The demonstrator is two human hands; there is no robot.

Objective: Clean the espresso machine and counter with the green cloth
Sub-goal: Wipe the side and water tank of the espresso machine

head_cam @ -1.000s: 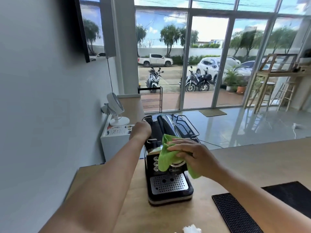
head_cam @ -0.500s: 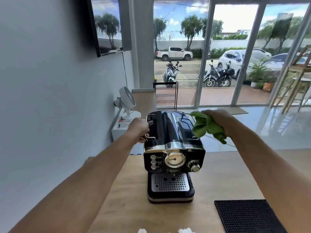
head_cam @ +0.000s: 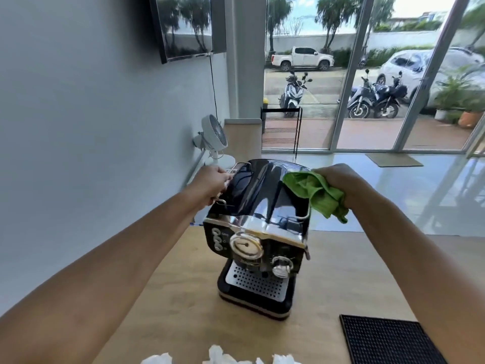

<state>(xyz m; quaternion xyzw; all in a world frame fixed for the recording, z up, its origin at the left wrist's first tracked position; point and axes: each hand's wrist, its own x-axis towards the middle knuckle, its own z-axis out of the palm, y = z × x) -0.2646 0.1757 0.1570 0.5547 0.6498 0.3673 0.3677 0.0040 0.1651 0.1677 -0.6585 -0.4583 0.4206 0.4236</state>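
A black and chrome espresso machine (head_cam: 258,227) stands on the wooden counter (head_cam: 183,298), front panel with gauge and knob facing me. My left hand (head_cam: 211,183) grips the chrome rail at the machine's top left edge. My right hand (head_cam: 338,183) holds a bunched green cloth (head_cam: 316,194) against the top right side of the machine. Part of the cloth hangs down past the machine's right edge.
A black rubber bar mat (head_cam: 388,340) lies at the counter's right front. White crumpled tissue bits (head_cam: 217,357) sit at the near edge. A small white fan (head_cam: 214,136) stands by the left wall behind the machine. Glass doors lie beyond the counter.
My right hand carried the green cloth from the machine's front panel up to its top right side. My left hand stayed on the top left rail. The view moved closer.
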